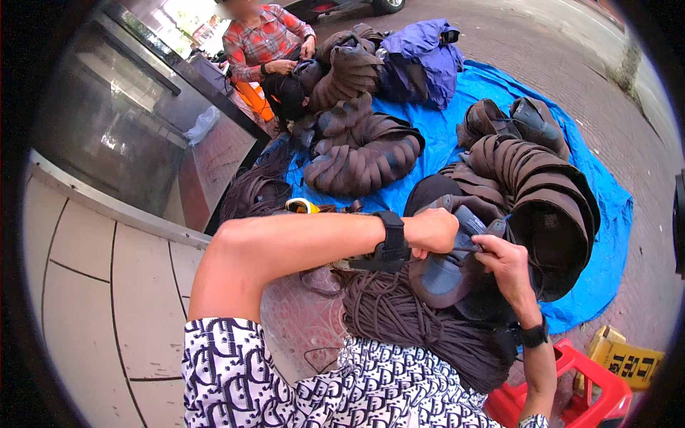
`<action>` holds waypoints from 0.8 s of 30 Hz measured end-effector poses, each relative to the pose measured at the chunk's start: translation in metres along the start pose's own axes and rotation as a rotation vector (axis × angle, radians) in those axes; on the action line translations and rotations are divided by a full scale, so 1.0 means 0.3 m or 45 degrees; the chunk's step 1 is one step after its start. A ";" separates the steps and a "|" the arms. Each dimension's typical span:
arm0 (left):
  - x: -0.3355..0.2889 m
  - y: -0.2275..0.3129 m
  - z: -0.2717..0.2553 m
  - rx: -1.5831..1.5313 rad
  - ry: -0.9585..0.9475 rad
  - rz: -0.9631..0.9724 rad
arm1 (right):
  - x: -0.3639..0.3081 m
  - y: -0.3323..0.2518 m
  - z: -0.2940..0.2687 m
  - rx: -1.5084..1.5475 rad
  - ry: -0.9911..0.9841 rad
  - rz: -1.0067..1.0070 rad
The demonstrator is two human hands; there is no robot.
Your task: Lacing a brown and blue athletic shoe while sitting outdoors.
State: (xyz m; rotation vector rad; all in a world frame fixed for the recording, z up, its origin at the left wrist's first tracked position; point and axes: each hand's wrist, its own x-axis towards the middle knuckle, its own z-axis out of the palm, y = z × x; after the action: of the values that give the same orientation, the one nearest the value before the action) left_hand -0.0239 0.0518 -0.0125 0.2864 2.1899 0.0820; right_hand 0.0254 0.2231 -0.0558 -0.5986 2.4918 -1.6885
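Observation:
A blue-grey and brown shoe upper [437,279] lies across my lap, its rounded toe toward me. My left hand [432,231] is closed in a fist over its far left side; what the fingers grip is hidden. On the right, my right hand [505,265] pinches a dark shoelace [467,248] that runs over the upper's opening toward my left fist. A thick bundle of dark brown laces [399,314] drapes over my lap just below the upper. Right beside my right hand, a long curved stack of nested brown uppers [531,178] ends in a wide dark opening.
More stacked uppers [367,153] rest on a blue tarp [599,214]. Opposite, a person in a plaid shirt [258,39] handles another upper. Loose laces [257,189] lie by the glass panel [107,107]. A red plastic stool [603,389] and a yellow package [621,357] stand lower right.

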 end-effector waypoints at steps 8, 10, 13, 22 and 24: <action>-0.050 -0.005 0.044 0.595 0.577 0.493 | -0.011 0.028 0.004 -0.241 0.032 -0.344; -0.058 0.018 0.057 0.758 0.615 0.518 | -0.001 0.009 -0.007 -0.308 0.132 -0.410; -0.065 0.001 0.092 1.090 0.747 0.796 | 0.023 0.004 -0.005 -0.410 0.214 -0.545; 0.019 -0.016 0.125 0.086 1.073 0.607 | -0.023 0.026 0.047 -0.356 0.101 -0.457; -0.023 0.056 0.045 -1.163 0.506 0.440 | -0.027 0.043 0.039 -0.235 0.098 -0.321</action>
State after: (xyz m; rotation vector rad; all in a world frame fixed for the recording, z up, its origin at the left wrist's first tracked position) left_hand -0.0063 0.0660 -0.0124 0.1193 2.2065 1.3794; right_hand 0.0324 0.2197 -0.0734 -0.9166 2.7483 -1.5930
